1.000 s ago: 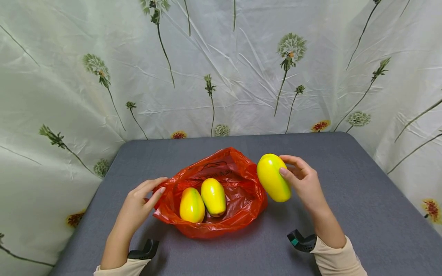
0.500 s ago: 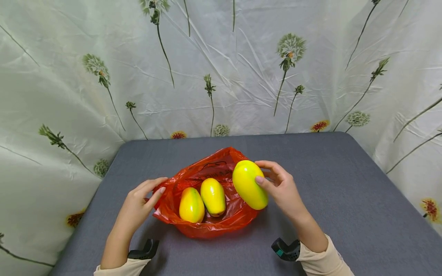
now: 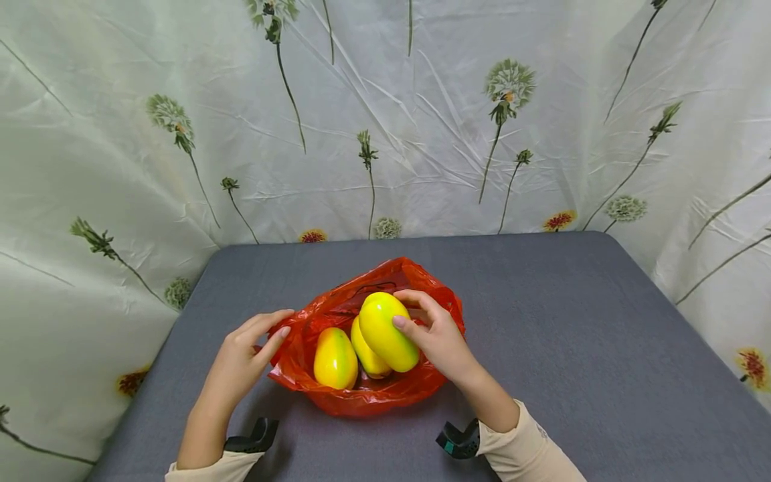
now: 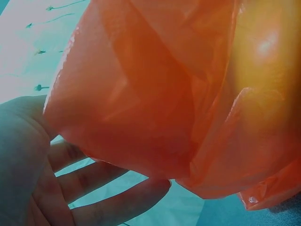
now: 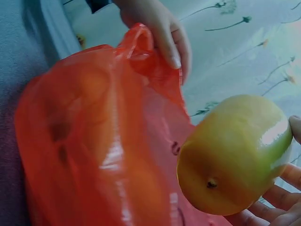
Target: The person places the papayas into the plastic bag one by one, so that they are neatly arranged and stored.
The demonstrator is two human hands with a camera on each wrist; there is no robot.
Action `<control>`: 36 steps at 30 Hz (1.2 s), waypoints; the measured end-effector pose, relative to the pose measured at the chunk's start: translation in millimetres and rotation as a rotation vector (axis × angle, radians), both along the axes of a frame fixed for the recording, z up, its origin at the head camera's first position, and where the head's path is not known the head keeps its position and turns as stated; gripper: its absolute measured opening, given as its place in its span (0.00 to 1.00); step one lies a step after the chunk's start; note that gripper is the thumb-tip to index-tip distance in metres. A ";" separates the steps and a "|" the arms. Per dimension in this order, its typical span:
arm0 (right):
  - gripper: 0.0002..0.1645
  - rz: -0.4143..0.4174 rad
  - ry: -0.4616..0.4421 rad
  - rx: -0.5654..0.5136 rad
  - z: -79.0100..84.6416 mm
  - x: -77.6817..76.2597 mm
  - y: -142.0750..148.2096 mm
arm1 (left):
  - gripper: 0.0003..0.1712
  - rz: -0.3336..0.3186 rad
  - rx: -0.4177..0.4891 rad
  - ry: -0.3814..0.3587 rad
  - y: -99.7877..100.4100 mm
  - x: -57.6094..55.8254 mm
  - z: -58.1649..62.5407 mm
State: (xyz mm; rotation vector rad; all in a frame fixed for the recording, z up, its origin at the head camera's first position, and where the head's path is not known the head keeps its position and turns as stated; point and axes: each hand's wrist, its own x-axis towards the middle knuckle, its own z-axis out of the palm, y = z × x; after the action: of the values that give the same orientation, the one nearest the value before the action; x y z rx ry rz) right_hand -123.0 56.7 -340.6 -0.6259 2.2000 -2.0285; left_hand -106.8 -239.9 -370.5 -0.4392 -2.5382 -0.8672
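Note:
A red plastic bag (image 3: 361, 403) stands with its mouth spread wide on the grey table. Inside it lie two yellow mangoes, the left mango (image 3: 334, 359) in full sight and the other mango (image 3: 367, 355) partly covered. My right hand (image 3: 438, 338) grips a third mango (image 3: 388, 331) between thumb and fingers, over the bag's opening. In the right wrist view this held mango (image 5: 235, 155) shows its dark stem spot, beside the bag wall. My left hand (image 3: 243, 351) pinches the bag's left rim; its other fingers (image 4: 117, 202) extend below the plastic in the left wrist view.
The grey table (image 3: 572, 321) extends on both sides of the bag. Behind it hangs a pale curtain (image 3: 434, 134) printed with dandelions. Dark devices are strapped to both wrists, one being the right wrist device (image 3: 459, 440).
My right hand has carried the third mango leftward, from beside the bag's right edge to over its opening, where it now overlaps one mango inside. The left hand keeps its place on the rim.

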 end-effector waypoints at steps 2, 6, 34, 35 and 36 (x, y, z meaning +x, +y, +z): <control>0.24 -0.013 -0.020 0.018 -0.5 -1.1 -1.8 | 0.19 -0.002 -0.001 0.000 0.5 -0.3 -0.3; 0.25 -0.057 -0.022 0.045 -15.7 -11.0 -0.6 | 0.19 -0.003 0.000 -0.005 1.3 -0.7 -0.4; 0.24 -0.284 0.055 0.321 -51.7 -32.8 5.8 | 0.19 -0.018 0.014 -0.012 3.4 -2.7 -1.0; 0.24 -0.282 0.050 0.322 -51.2 -32.7 5.9 | 0.19 -0.019 0.015 -0.011 3.3 -2.7 -0.9; 0.24 -0.282 0.047 0.324 -50.9 -32.7 6.0 | 0.19 -0.019 0.015 -0.011 3.2 -2.6 -0.9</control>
State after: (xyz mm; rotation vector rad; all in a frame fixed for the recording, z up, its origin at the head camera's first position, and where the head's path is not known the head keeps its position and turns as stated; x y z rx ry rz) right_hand -155.8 62.7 -391.6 -0.3473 2.6950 -1.7132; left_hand -109.4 -236.7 -371.5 -0.4556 -2.5398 -0.8965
